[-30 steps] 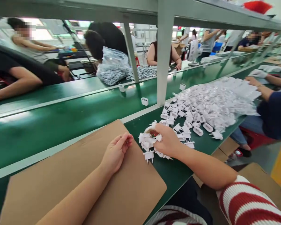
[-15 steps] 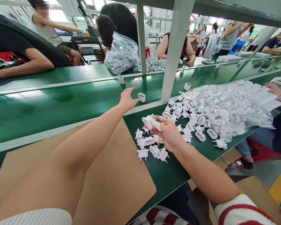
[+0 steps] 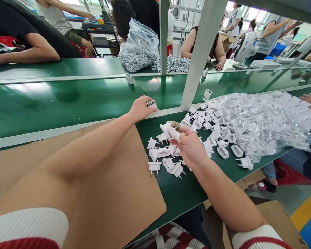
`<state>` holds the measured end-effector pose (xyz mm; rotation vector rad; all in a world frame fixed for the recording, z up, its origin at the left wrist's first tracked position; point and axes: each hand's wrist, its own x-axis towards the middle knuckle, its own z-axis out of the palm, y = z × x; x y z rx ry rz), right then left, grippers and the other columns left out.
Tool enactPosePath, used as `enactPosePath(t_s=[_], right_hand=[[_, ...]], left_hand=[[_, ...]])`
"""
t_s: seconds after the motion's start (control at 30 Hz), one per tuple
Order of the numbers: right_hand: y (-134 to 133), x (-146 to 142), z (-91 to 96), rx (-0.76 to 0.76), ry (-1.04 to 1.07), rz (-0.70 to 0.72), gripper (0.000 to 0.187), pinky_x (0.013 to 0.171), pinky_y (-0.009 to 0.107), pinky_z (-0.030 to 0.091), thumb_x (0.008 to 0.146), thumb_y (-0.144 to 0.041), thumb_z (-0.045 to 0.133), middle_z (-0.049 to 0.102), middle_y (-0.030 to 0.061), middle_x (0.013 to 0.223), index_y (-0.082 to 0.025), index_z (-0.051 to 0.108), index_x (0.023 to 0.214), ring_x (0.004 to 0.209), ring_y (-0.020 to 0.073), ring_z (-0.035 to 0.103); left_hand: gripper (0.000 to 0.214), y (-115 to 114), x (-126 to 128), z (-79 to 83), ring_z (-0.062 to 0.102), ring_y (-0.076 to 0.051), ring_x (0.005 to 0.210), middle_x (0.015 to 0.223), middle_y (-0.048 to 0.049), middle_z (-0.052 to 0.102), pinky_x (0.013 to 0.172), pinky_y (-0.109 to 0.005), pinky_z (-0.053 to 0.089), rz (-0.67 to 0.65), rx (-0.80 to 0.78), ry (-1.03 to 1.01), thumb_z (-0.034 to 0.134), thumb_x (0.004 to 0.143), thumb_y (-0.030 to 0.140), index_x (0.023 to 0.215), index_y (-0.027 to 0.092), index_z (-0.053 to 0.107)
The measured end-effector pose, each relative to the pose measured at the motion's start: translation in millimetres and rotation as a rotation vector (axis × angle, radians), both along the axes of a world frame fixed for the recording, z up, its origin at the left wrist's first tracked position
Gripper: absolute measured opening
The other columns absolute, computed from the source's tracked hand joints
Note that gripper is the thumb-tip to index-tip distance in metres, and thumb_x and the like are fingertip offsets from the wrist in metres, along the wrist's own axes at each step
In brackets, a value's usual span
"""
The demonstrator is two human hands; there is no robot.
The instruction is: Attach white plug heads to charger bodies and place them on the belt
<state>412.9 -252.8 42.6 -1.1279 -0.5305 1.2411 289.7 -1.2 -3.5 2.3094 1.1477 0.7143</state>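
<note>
My left hand (image 3: 140, 110) is closed around a white charger housing (image 3: 151, 104) at the near edge of the green conveyor belt. The housing's open end, with dark parts inside, faces me. Over the pile on the bench, my right hand (image 3: 189, 143) pinches a white plug cover (image 3: 166, 129); my thumb and fingers hide part of it. A white wrapping seems to cover the thumb tip. Beneath and left of this hand lie several loose white two-pin plug covers (image 3: 154, 166), some on their sides, some with pins toward me.
Brown cardboard (image 3: 114, 186) lies under my left arm. A clear plastic bag (image 3: 264, 121) of white parts spreads to the right. More housings (image 3: 207, 93) stand on the belt (image 3: 93, 100). A metal post (image 3: 200, 52) rises at the belt's edge. Co-workers sit across and to the right.
My left hand has closed on the charger housing that stood just beyond its open fingers. My right hand keeps its pinch on the plug cover. The view has tilted down slightly.
</note>
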Motion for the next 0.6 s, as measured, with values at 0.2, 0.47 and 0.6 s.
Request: enactPosePath(t_s=[0.2,0.47,0.6], right_hand=[[-7,-10,-6.0,0.154,-0.254,0.004,0.038,0.086,0.032,0.061,0.066,-0.036,0.092,0.078,0.0024,0.102,-0.024,0.080,0.101,0.094,0.0164,0.070],[-38,-35,-7.6,0.606,-1.168,0.117,0.028,0.078,0.034,0.062,0.093,-0.016,0.072,0.077,0.0048,0.104,-0.029,0.080,0.117,0.086,0.0172,0.071],[-39,-40,-12.6,0.681,-1.253,0.190,0.029,0.077,0.033,0.062,0.094,-0.015,0.072,0.078,0.0056,0.102,-0.029,0.079,0.119,0.089,0.0185,0.073]], left_hand=[[0.073,-114,-94,13.1,0.067,-0.022,0.087,0.105,-0.0043,0.074,0.083,-0.034,0.055,-0.002,-0.065,-0.087,0.089,0.072,0.057,0.135,0.022,0.071],[0.053,-218,-150,3.2,0.069,-0.026,0.108,0.117,-0.0031,0.078,0.102,-0.041,0.053,-0.034,-0.181,-0.081,0.082,0.085,0.056,0.129,0.027,0.073],[0.066,-220,-155,-4.4,0.066,-0.027,0.112,0.120,-0.0059,0.074,0.090,-0.035,0.056,-0.103,-0.271,-0.222,0.092,0.073,0.058,0.127,0.024,0.074]])
